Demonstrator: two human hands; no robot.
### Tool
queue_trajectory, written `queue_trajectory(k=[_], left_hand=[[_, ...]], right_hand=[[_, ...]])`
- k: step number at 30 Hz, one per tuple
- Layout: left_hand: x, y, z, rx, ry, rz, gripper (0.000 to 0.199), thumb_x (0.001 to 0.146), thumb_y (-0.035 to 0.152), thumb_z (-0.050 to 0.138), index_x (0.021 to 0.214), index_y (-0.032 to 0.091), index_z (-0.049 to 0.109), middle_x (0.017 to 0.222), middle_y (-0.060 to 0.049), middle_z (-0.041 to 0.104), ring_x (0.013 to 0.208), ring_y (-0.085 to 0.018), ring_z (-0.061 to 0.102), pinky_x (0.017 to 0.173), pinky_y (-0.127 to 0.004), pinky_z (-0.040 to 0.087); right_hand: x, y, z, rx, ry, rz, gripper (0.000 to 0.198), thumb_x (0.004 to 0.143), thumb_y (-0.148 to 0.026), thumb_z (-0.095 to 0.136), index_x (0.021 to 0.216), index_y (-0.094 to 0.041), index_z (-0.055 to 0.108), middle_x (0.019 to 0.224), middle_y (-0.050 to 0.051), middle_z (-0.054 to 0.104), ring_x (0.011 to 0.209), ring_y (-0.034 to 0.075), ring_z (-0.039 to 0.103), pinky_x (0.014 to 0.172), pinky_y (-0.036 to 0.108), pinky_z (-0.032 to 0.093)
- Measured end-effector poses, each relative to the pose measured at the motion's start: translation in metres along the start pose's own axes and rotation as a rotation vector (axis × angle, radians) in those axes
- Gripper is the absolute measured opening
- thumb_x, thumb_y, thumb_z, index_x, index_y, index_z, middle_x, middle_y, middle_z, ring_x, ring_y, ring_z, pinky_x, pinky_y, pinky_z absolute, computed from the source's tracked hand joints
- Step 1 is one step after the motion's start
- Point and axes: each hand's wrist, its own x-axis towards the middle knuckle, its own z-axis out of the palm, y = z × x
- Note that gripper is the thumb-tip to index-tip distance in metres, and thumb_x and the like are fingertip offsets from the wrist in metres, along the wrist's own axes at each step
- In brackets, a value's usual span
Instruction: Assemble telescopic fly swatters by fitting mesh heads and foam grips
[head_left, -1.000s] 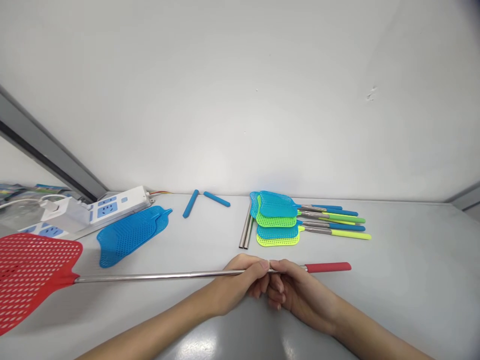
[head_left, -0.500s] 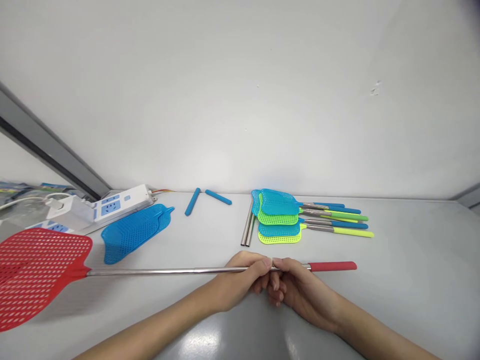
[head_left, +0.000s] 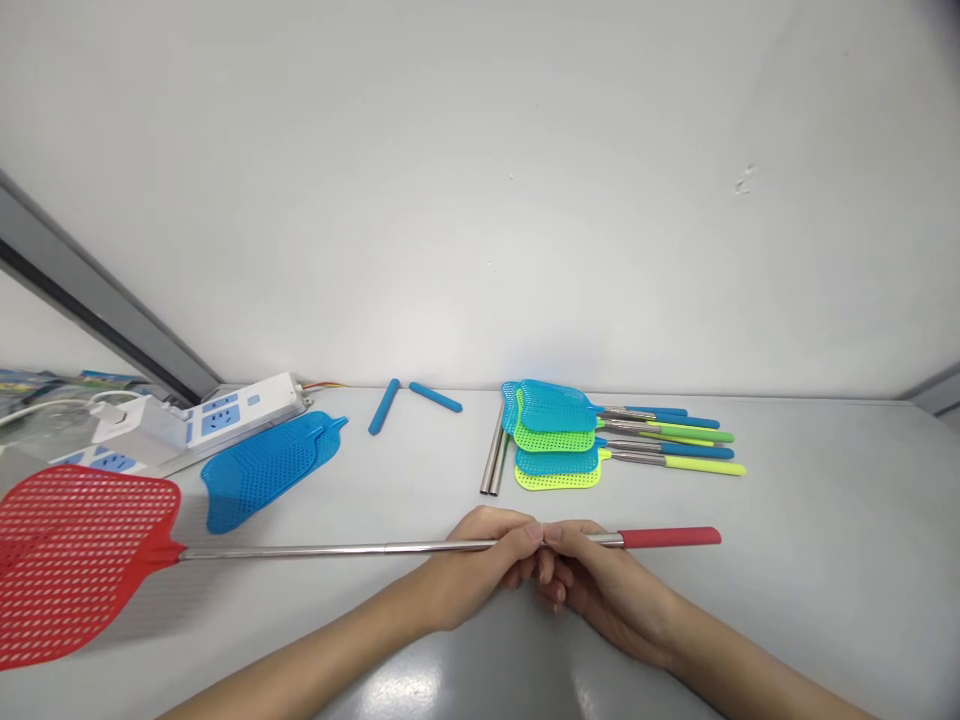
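A red fly swatter (head_left: 670, 537) with an extended metal telescopic rod lies level across both hands. Its perforated red head reaches the left edge of the view, and its red grip points right. My left hand (head_left: 499, 548) is closed on the rod near its middle. My right hand (head_left: 589, 570) pinches the rod just to the right, thumb beside the left thumb; its lower fingers curl below. Beyond the hands lies a pile of fly swatters (head_left: 559, 408) in blue, green and yellow, their rods short and grips to the right.
Two bare metal rods (head_left: 493, 465) lie left of the pile. Farther left are two blue grips (head_left: 384, 406) and blue swatter heads (head_left: 262, 470). A white power strip (head_left: 240, 412) with a plug and cables stands at the left. A pale wall (head_left: 480, 200) closes off the table's back.
The fly swatter has shifted very slightly to the right in the view, its grip end a little farther right. Both hands keep their hold close together.
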Motion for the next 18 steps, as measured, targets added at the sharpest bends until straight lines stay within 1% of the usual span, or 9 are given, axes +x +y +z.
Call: queue_trajectory(k=[4, 7, 11, 13, 16, 18], left_hand=[[0.0000, 0.0008, 0.0004, 0.019, -0.008, -0.004, 0.043, 0.085, 0.038, 0.031, 0.059, 0.013, 0.054, 0.056, -0.001, 0.053, 0.053, -0.010, 0.042, 0.050, -0.022, 0.030], [-0.0001, 0.0014, -0.0001, 0.039, 0.000, 0.001, 0.044, 0.085, 0.039, 0.030, 0.060, 0.013, 0.055, 0.054, -0.001, 0.050, 0.052, -0.010, 0.041, 0.050, -0.022, 0.031], [-0.0001, 0.0013, -0.0013, 0.052, 0.030, -0.011, 0.044, 0.084, 0.041, 0.030, 0.054, 0.014, 0.049, 0.050, 0.001, 0.045, 0.051, -0.010, 0.042, 0.052, -0.023, 0.032], [0.0000, 0.0012, -0.0017, 0.053, 0.027, -0.010, 0.044, 0.084, 0.041, 0.030, 0.053, 0.014, 0.046, 0.050, 0.002, 0.043, 0.051, -0.010, 0.043, 0.053, -0.023, 0.033], [0.0000, 0.0014, -0.0018, 0.069, 0.021, 0.001, 0.044, 0.085, 0.040, 0.029, 0.052, 0.015, 0.044, 0.050, 0.002, 0.042, 0.051, -0.010, 0.043, 0.054, -0.023, 0.033], [-0.0002, 0.0017, -0.0018, 0.082, 0.020, 0.003, 0.044, 0.085, 0.041, 0.028, 0.052, 0.015, 0.044, 0.050, 0.002, 0.042, 0.052, -0.010, 0.043, 0.054, -0.023, 0.033]], right_hand=[[-0.0010, -0.0011, 0.0008, 0.005, -0.001, 0.011, 0.032, 0.080, -0.029, 0.043, 0.055, -0.011, 0.054, 0.062, 0.006, 0.053, 0.056, 0.011, 0.043, 0.054, 0.024, 0.030], [-0.0018, -0.0012, 0.0005, 0.013, -0.016, 0.013, 0.037, 0.081, -0.031, 0.041, 0.051, -0.012, 0.050, 0.062, 0.006, 0.052, 0.056, 0.012, 0.044, 0.055, 0.025, 0.030], [-0.0019, 0.0008, -0.0014, 0.053, 0.010, 0.020, 0.047, 0.080, -0.046, 0.038, 0.044, -0.016, 0.040, 0.051, 0.002, 0.045, 0.055, 0.013, 0.044, 0.056, 0.027, 0.031], [-0.0016, 0.0012, -0.0023, 0.057, 0.009, 0.029, 0.050, 0.079, -0.050, 0.037, 0.043, -0.016, 0.038, 0.050, 0.002, 0.044, 0.055, 0.013, 0.044, 0.057, 0.027, 0.031], [-0.0011, 0.0000, -0.0030, 0.059, -0.015, 0.042, 0.051, 0.079, -0.051, 0.037, 0.043, -0.016, 0.037, 0.052, 0.003, 0.047, 0.056, 0.012, 0.044, 0.057, 0.027, 0.031], [-0.0010, -0.0013, -0.0029, 0.072, -0.024, 0.060, 0.049, 0.079, -0.049, 0.039, 0.042, -0.016, 0.035, 0.052, 0.002, 0.047, 0.055, 0.012, 0.044, 0.057, 0.027, 0.031]])
